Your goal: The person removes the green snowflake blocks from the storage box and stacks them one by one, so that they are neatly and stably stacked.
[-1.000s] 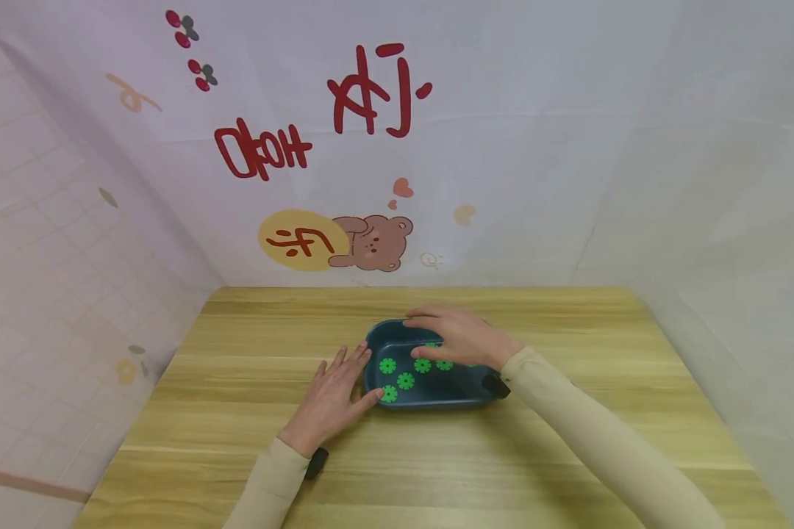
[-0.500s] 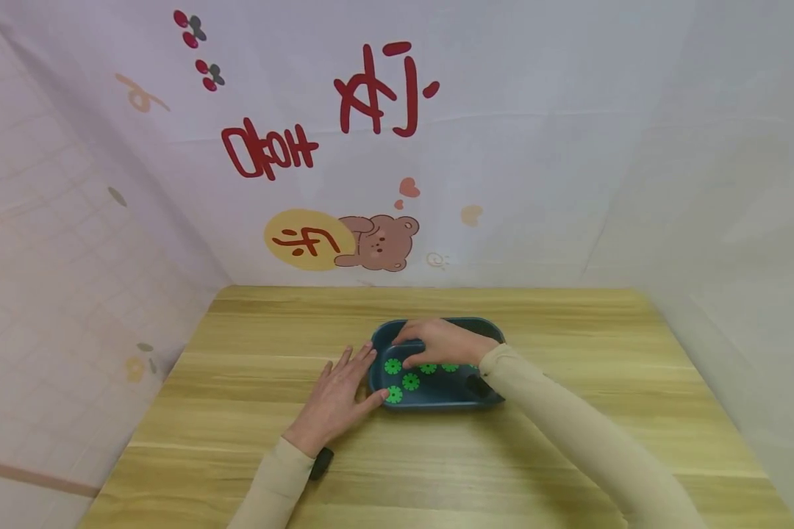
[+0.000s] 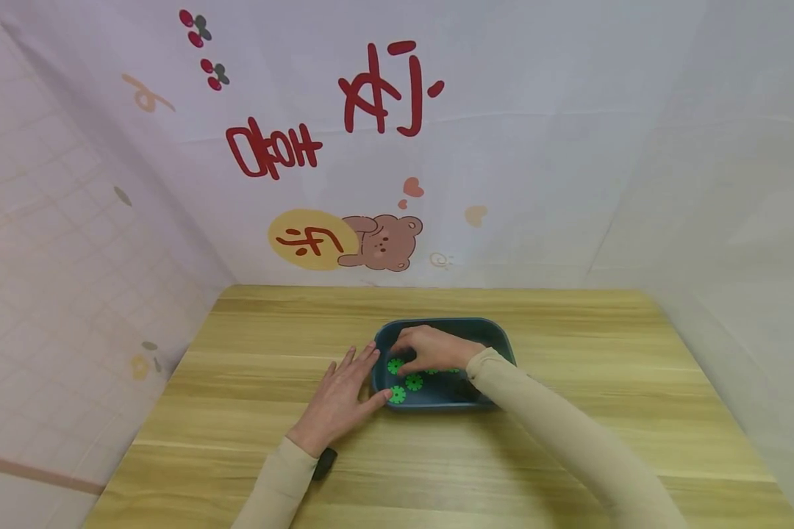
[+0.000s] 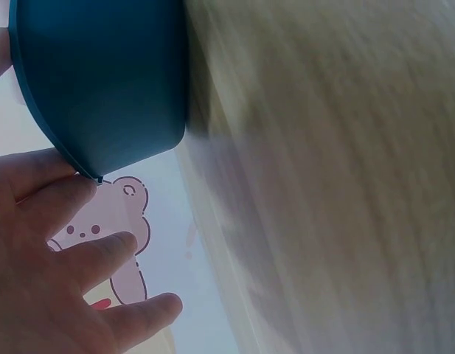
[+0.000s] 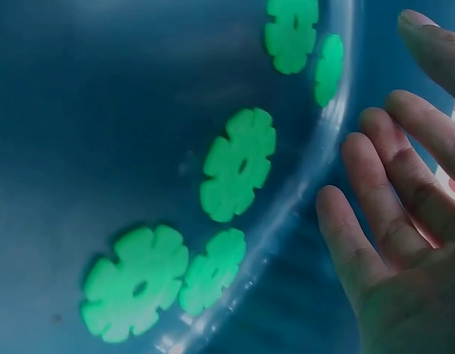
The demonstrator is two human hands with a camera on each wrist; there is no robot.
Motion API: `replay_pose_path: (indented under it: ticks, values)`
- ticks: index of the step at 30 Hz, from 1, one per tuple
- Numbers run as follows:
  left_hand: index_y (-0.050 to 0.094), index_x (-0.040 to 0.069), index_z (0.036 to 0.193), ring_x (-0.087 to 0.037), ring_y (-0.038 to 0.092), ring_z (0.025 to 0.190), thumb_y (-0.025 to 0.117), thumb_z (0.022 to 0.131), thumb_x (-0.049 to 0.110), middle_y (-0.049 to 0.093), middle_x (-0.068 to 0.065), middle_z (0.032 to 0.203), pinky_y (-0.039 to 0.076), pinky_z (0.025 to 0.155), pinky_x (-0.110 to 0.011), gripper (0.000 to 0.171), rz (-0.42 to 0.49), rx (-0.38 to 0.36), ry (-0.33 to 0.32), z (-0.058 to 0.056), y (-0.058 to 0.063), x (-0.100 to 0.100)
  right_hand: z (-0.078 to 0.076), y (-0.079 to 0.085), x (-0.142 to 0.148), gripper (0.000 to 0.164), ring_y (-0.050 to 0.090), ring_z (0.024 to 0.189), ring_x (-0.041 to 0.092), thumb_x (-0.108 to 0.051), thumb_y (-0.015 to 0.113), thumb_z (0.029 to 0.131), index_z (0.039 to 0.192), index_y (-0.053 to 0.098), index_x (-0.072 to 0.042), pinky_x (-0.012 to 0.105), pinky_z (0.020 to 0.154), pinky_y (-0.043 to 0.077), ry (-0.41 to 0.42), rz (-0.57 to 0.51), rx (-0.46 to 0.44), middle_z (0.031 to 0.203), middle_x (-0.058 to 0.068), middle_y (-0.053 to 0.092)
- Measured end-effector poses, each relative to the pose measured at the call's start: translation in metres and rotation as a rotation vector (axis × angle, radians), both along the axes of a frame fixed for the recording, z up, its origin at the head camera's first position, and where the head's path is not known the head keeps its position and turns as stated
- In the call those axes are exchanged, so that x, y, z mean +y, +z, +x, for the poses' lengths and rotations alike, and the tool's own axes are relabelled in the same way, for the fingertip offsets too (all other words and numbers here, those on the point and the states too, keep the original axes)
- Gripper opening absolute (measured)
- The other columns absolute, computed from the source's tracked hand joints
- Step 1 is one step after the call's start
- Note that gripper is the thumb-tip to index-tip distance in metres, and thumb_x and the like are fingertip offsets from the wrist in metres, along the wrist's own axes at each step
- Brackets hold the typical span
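A dark blue-green plastic basin (image 3: 450,403) stands on the wooden table. Several bright green notched discs, shaped like snowflake building pieces (image 3: 414,382), lie flat on its floor. My left hand (image 3: 336,411) rests on the basin's left end, its fingers fairly straight and the thumb on the near rim. In the left wrist view, fingertips touch the rim of the basin (image 4: 102,81). My right hand (image 3: 433,348) is inside the basin, thumb and fingers apart above a disc (image 3: 394,365) at the left. No disc is between them in the right wrist view, where green discs (image 5: 238,188) lie beside the hand (image 5: 411,287).
The wooden tabletop (image 3: 238,353) extends around the basin. A pale cloth wall (image 3: 536,184) with a printed bear (image 3: 387,242) and red characters rises behind the table. Similar cloth hangs at both sides. A black wrist device (image 3: 325,463) sits under my left wrist.
My right hand has moved left and lower into the basin, its thumb and fingers drawing nearer the leftmost discs. My left hand stays on the rim. The head view has shifted slightly.
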State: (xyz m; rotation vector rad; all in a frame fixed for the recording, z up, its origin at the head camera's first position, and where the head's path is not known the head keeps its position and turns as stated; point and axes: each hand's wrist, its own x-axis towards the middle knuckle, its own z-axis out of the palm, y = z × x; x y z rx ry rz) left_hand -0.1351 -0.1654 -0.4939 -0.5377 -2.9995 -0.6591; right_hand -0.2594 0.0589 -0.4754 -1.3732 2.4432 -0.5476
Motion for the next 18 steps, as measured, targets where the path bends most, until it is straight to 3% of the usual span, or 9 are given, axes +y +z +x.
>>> replay_pose_path:
  ticks: [9, 18]
  values:
    - [0.038, 0.012, 0.162, -0.035, 0.024, 0.156, 0.056, 0.100, 0.063, 0.028, -0.001, 0.169, 0.024, 0.120, -0.067, 0.082, 0.004, -0.008, -0.004, -0.001, 0.000, -0.001, -0.002, -0.012, -0.008, 0.040, 0.064, 0.113, 0.016, -0.031, 0.081, 0.093, 0.126, 0.075, -0.010, 0.035, 0.104, 0.051, -0.010, 0.062, 0.065, 0.119, 0.001, 0.069]
    - [0.038, 0.013, 0.162, -0.035, 0.023, 0.156, 0.055, 0.099, 0.065, 0.029, 0.000, 0.169, 0.022, 0.121, -0.066, 0.083, 0.017, -0.021, 0.001, 0.000, 0.001, -0.001, -0.005, -0.014, -0.011, 0.039, 0.064, 0.111, 0.016, -0.029, 0.081, 0.092, 0.126, 0.075, -0.010, 0.036, 0.103, 0.052, -0.038, 0.089, 0.050, 0.119, 0.002, 0.069]
